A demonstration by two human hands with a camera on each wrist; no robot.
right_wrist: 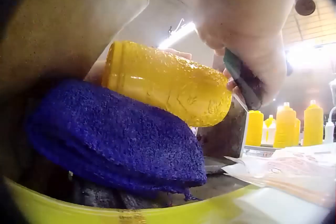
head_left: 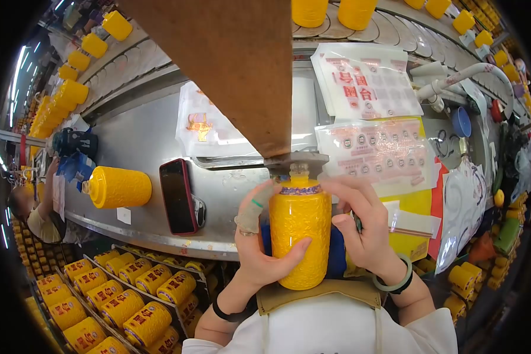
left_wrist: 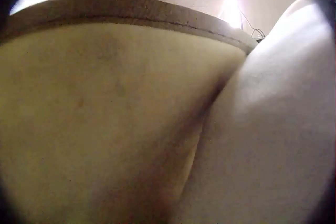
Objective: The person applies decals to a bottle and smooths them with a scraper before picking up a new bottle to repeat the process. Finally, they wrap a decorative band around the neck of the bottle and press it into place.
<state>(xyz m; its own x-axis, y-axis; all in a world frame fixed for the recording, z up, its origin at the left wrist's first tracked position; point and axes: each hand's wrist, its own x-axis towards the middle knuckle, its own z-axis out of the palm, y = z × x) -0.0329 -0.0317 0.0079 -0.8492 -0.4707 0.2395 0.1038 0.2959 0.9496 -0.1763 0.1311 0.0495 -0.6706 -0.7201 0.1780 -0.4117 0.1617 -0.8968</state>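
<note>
A yellow embossed bottle (head_left: 301, 236) with a clear knobbed top stands in front of the person's apron. Round its shoulder runs a purple patterned band (head_left: 301, 190). My left hand (head_left: 259, 253) grips the bottle, thumb across its body and fingers up beside the band; a light wrap covers one finger. My right hand (head_left: 363, 230) has its index fingertip at the band's right end, the other fingers bent. A dark green object (right_wrist: 244, 79) is tucked in that hand, its kind unclear. The left wrist view shows mostly apron (left_wrist: 105, 108). Below the bottle lies a folded blue towel (right_wrist: 121, 134).
A yellow bottle (head_left: 121, 187) lies on its side on the metal table, near a phone (head_left: 178, 196). Label sheets (head_left: 366, 79) are spread at the right. A brown beam (head_left: 230, 65) crosses overhead. Crates of yellow bottles (head_left: 147, 323) stand at lower left; a conveyor (head_left: 383, 26) runs behind.
</note>
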